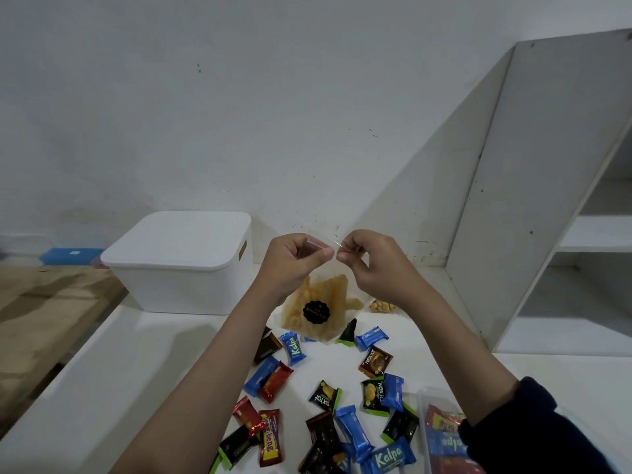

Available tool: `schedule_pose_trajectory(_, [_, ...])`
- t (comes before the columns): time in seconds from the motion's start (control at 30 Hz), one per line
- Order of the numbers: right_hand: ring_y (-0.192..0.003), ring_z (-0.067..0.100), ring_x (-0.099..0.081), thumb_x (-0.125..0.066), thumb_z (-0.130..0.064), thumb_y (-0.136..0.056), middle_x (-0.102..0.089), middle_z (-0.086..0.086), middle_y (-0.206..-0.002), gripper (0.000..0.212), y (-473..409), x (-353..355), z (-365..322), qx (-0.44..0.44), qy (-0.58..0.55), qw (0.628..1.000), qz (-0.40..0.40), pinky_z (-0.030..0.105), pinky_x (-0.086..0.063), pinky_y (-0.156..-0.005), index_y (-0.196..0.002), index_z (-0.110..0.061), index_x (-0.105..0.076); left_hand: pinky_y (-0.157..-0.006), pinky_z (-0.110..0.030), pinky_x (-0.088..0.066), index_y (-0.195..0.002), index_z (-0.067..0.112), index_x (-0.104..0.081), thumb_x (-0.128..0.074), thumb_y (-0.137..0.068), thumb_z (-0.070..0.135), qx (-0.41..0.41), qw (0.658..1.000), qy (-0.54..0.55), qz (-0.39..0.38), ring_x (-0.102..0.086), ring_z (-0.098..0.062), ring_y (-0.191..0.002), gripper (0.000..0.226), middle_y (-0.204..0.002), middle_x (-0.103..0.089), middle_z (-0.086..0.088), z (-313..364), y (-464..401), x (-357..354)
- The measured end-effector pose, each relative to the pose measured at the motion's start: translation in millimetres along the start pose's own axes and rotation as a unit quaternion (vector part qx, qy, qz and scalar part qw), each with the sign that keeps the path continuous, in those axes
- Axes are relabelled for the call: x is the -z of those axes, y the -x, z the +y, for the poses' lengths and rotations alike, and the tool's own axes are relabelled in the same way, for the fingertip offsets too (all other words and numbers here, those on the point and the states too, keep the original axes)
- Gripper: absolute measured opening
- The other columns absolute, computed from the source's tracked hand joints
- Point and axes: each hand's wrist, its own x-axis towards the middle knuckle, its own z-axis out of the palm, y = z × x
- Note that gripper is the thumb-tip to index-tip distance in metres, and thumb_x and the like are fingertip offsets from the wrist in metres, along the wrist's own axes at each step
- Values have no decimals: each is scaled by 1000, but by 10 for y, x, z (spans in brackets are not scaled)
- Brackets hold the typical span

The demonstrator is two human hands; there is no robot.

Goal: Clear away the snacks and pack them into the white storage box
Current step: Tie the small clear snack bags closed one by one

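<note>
your left hand (297, 256) and your right hand (367, 260) are both raised in front of you, knuckles up, fingers curled in, and each pinches the top edge of a clear plastic bag (316, 311) between thumb and fingertips. the two pinches sit almost together, thumb tips nearly meeting. the plastic at the top is so thin and glary that it is hard to say whether the mouth of the bag is open or pressed flat.

the bag hangs below your hands, holding pale yellow stick crackers and bearing a round black label (316, 312). its bottom corner reaches down near the white tabletop (143, 354), though you cannot tell from here if it touches.

under and in front of the bag lies a scatter of small wrapped snacks (328, 398), blue, red, brown, and black with green ends, some overlapping. a small clear packet of nuts (382, 306) lies just behind your right wrist. at the lower right edge a clear tub (424, 401) holds more wrappers beside your dark sleeve (533, 436).

the white storage box (181, 265) stands to the left against the wall, its lid on, well apart from the snacks. a white shelf unit (533, 200) rises on the right.
</note>
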Motion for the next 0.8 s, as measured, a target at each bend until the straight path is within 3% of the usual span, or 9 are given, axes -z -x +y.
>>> schedule_pose_trajectory(0.13, [-71,15,-55,-58,-14,-90,-50,-19,-70,15,-4,-19,4,32,44,998,24,30,-45,-69,-79,-23,-54,-55,-8,-44,-75,11,-67,-69,-80,2,-7,1000,-2,2,-57,5,-56,10,-55,-65,15,23,0,2])
schedule_pose_trajectory(0.3, [-64,13,-49,-57,-9,-87,-48,-15,-69,9,-6,-26,28,60,86,993,52,33,-40,-71,-80,-14,-61,-55,-8,-44,-76,9,-68,-69,-80,1,-9,1000,0,3,-57,6,-56,9,-55,-64,15,25,4,-22])
schedule_pose_trajectory(0.47, [-68,12,-54,-60,-15,-87,-50,-19,-70,8,-10,-15,59,52,71,995,45,43,-48,-77,-80,-17,-63,-54,-8,-43,-74,10,-67,-69,-80,1,-5,1000,1,4,-56,6,-55,12,-53,-63,16,4,9,-36])
schedule_pose_trajectory(0.53, [-73,9,-57,-67,-24,-85,-55,-19,-74,5,-8,9,57,33,42,998,35,38,-50,-78,-84,-19,-66,-54,-8,-43,-73,11,-66,-68,-81,1,-4,1000,8,8,-56,6,-55,13,-53,-63,15,-3,9,-31])
schedule_pose_trajectory(0.6, [-77,7,-59,-74,-30,-79,-61,-13,-79,17,3,39,39,2,16,1000,18,27,-49,-76,-90,-19,-67,-54,-7,-42,-73,11,-65,-67,-82,2,-6,1000,9,12,-57,6,-56,13,-55,-65,14,-2,1,-23])
schedule_pose_trajectory(0.8, [-72,3,-60,-76,-26,-78,-65,-13,-71,9,-6,66,27,-33,-31,999,25,16,-46,-67,-80,-18,-72,-56,-7,-43,-75,10,-66,-66,-83,2,-18,1000,4,1,-58,6,-58,11,-58,-66,14,6,-21,-9])
